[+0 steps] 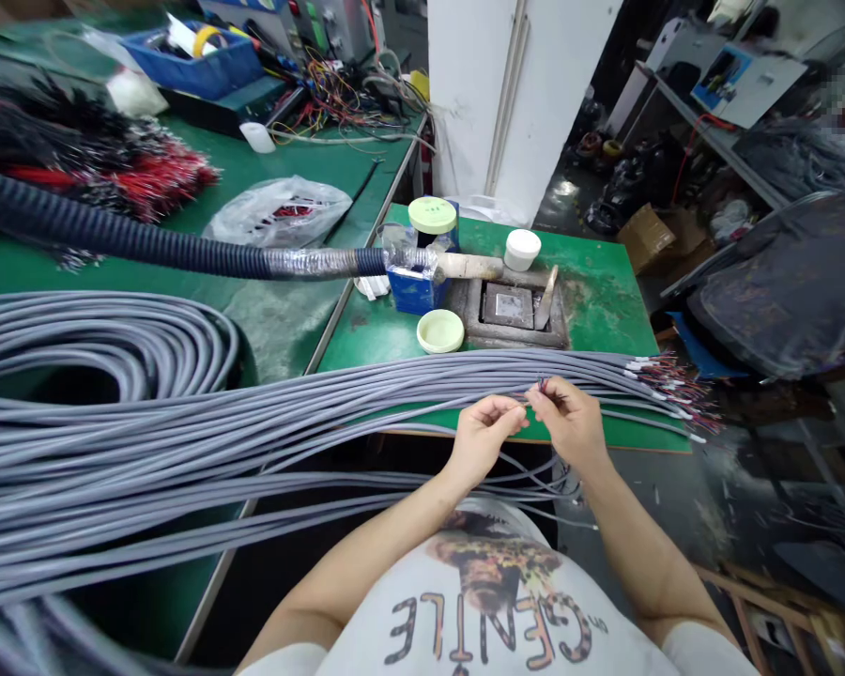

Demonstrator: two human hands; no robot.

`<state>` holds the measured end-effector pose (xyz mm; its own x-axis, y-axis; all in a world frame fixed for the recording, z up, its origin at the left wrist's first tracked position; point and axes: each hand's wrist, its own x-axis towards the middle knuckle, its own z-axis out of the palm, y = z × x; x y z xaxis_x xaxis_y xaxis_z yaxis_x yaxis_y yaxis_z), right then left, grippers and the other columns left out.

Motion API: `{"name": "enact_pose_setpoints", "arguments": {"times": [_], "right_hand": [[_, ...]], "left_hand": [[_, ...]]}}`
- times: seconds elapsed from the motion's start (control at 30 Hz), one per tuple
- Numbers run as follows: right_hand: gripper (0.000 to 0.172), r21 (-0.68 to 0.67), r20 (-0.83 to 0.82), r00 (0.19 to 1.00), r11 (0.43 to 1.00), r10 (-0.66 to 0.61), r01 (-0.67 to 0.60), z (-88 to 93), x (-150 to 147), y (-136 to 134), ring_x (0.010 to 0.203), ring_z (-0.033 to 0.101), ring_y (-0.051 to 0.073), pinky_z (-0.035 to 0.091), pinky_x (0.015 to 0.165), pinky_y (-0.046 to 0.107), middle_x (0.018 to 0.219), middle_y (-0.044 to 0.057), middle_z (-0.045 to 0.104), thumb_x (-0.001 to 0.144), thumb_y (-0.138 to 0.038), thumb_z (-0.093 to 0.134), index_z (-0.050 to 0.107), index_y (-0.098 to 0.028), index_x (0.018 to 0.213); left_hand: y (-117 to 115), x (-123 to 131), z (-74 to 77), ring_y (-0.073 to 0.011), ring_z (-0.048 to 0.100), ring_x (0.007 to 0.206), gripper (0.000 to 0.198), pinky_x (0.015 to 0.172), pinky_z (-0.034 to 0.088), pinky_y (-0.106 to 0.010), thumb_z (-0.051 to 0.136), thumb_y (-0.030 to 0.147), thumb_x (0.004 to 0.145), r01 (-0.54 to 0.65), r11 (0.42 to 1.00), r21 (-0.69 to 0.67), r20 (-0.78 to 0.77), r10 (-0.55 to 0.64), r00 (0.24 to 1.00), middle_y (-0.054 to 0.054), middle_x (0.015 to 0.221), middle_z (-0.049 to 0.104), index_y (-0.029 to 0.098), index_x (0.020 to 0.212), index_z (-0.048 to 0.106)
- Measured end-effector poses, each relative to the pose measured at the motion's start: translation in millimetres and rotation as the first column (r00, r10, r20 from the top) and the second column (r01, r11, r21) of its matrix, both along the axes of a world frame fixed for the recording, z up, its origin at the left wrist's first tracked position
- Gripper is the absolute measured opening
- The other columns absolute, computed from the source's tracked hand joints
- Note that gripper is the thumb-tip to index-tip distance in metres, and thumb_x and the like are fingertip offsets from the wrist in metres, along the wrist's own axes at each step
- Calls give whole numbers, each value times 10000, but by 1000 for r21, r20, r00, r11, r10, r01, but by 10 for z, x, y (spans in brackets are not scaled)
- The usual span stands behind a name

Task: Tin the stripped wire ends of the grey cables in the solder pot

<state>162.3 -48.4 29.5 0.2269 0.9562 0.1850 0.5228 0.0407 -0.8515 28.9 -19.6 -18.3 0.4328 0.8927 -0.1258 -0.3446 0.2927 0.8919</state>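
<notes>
Over the green bench, wires are pinched by the right hand; the left hand's fingertips are closed.

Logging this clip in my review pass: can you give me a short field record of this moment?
View: head camera, looking down at the hands
Left hand: fingers curled near the right hand; any hold too small to tell
Right hand: pinching thin coloured wires
Cables: grey sheathed cables lying across a green workbench, coloured wire ends fanning out at the right
Nearby: metal pot with a square recess, corrugated black hose, white jar
</notes>
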Motion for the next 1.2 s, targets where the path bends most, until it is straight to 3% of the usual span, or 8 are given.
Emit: {"name": "enact_pose_setpoints", "arguments": {"times": [0.07, 0.13, 0.23, 0.3, 0.4, 0.53, 0.8, 1.2], "right_hand": [[201, 37, 112, 994, 999, -17, 13, 95, 76, 131, 597, 503, 113, 401, 585, 230, 678, -3, 571, 868, -331, 538, 588, -184, 740], [215, 78, 260, 965, 997, -26, 5, 191, 186, 323, 612, 504, 118, 380, 597, 232, 668, 0, 573, 867, -315, 531, 584, -180, 709], [237, 62, 477, 879, 998, -10, -22, 265, 389, 706, 617, 507, 128, 349, 596, 239, 646, 9, 583, 847, -305, 535, 577, -173, 654], [253, -18, 595, 804, 1000, 18, -9, 253, 515, 989, 597, 508, 133, 321, 569, 243, 618, 14, 588, 826, -318, 545, 577, -169, 625], [266, -176, 728, 679, 983, 89, 60, 182, 635, 1378, 631, 555, 156, 311, 567, 251, 650, 40, 638, 816, -360, 539, 626, -165, 657], [288, -327, 815, 549, 930, 186, 170, 84, 670, 1736, 783, 626, 202, 355, 622, 261, 838, 86, 708, 824, -403, 513, 690, -177, 801], [301, -419, 829, 493, 878, 264, 233, -54, 650, 2047, 933, 644, 262, 444, 717, 296, 987, 133, 708, 817, -407, 529, 713, -182, 893], [343, -464, 834, 451, 846, 318, 262, -91, 642, 2148, 1002, 633, 303, 483, 790, 357, 1074, 164, 678, 828, -398, 511, 696, -178, 1015]], "left_hand": [[36, 4, 1, -114, 584, 617, 185, 625, 468, -241, 650, 329, 801, 20, 997, 75, -46, -16, 999, -27, 684, 675, 146, 771, 648], [101, -41, 7, -124, 581, 646, 164, 647, 466, -256, 623, 307, 823, 3, 965, 264, -145, 37, 989, -34, 712, 671, 153, 775, 654], [243, -158, -10, -137, 567, 688, 102, 700, 460, -282, 615, 252, 826, -46, 794, 606, -255, 248, 935, -31, 727, 660, 173, 790, 669], [335, -221, -45, -139, 561, 685, 82, 695, 457, -284, 600, 225, 833, -65, 709, 702, -263, 343, 902, -28, 730, 656, 180, 814, 666], [414, -256, -106, -135, 558, 676, 80, 672, 453, -276, 583, 209, 846, -65, 686, 725, -272, 372, 887, -26, 732, 646, 181, 825, 654], [428, -246, -137, -138, 552, 681, 77, 680, 444, -278, 579, 206, 850, -34, 678, 735, -295, 363, 884, -18, 707, 636, 184, 819, 646], [440, -258, -118, -147, 544, 696, 84, 685, 432, -291, 560, 209, 863, -1, 679, 734, -312, 339, 887, -23, 717, 644, 185, 837, 635], [450, -259, -112, -152, 542, 696, 83, 682, 431, -298, 558, 203, 861, -19, 690, 723, -297, 336, 894, -25, 716, 640, 190, 836, 635]]}}
